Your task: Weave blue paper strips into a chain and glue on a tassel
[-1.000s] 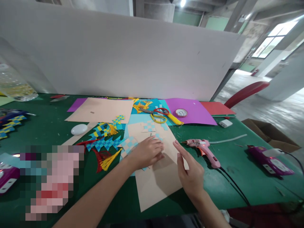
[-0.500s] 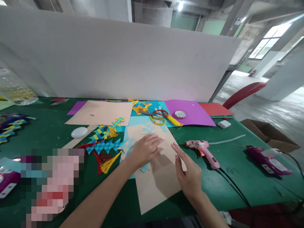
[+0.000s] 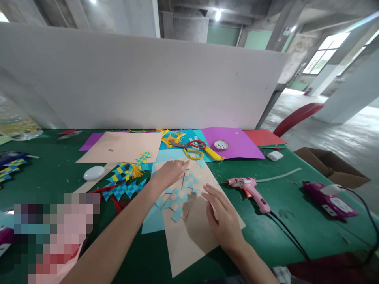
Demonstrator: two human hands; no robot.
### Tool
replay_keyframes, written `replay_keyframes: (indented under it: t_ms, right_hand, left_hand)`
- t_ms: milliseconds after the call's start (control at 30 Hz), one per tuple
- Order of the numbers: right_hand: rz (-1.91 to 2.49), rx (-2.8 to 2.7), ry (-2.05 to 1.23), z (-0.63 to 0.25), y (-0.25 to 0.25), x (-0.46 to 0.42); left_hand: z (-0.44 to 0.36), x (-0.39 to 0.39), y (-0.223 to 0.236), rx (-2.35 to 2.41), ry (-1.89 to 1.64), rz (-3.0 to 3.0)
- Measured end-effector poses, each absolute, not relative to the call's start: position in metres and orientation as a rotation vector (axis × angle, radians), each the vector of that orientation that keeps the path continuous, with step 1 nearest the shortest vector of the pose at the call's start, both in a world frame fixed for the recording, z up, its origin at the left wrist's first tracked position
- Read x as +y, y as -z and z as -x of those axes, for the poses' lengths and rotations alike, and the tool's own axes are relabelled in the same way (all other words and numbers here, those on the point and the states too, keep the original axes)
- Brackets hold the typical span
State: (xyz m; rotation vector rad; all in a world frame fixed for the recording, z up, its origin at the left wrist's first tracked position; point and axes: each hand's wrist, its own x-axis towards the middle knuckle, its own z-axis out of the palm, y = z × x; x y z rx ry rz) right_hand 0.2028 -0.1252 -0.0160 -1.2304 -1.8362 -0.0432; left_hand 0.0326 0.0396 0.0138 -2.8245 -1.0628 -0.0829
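My left hand reaches over the upper part of a beige paper sheet. Its fingers are closed over a small woven paper piece, mostly hidden under them. Just below lie a blue-and-beige woven paper piece and a larger woven piece. My right hand hovers or rests at the sheet's right side, fingers stretched out and holding nothing. Beyond the left hand are scissors with red handles, and a yellow-handled tool. Light-blue paper lies under the sheet.
A pink glue gun with a cord lies to the right, near a purple power strip. Blue-and-yellow woven pieces lie left. A round tin sits on purple paper. A white panel stands behind the table.
My left hand has moved up and away from me, from the middle woven piece to the upper one, uncovering the pieces below. My right hand stays beside the sheet, its fingers spread a little more.
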Motion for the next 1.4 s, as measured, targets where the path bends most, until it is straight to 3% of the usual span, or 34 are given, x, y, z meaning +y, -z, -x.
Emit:
replay_keyframes:
  t_ms: [100,200,400,667,1067,1200,1400]
  right_hand:
    - [1.216,-1.875,0.021,-0.203,0.018,-0.125]
    - [1.229,-1.919,0.013,-0.201,0.018,-0.125]
    - [1.427,-2.15,-0.004,-0.186,0.006,-0.116]
    - [1.778,-2.355,-0.013,-0.152,-0.006,-0.076]
    - [1.676,-2.374,0.126,-0.165,-0.018,-0.053]
    - [1.429,-2.344,0.173,-0.162,-0.016,-0.064]
    - [1.141,-2.257,-0.222,-0.169,-0.009,-0.087]
  left_hand:
    - [-0.03,0.041,-0.022,-1.058,0.053,2.804]
    - [-0.023,0.038,-0.029,-1.208,0.321,2.776]
    - [-0.007,0.017,-0.033,-1.83,1.725,2.62]
    - [-0.001,0.007,-0.027,-2.273,2.917,2.135]
    - [0.003,0.006,-0.027,-2.214,3.043,2.139]
    - [0.003,0.007,-0.028,-2.203,3.077,2.111]
    - [0.001,0.004,-0.027,-2.302,3.001,2.143]
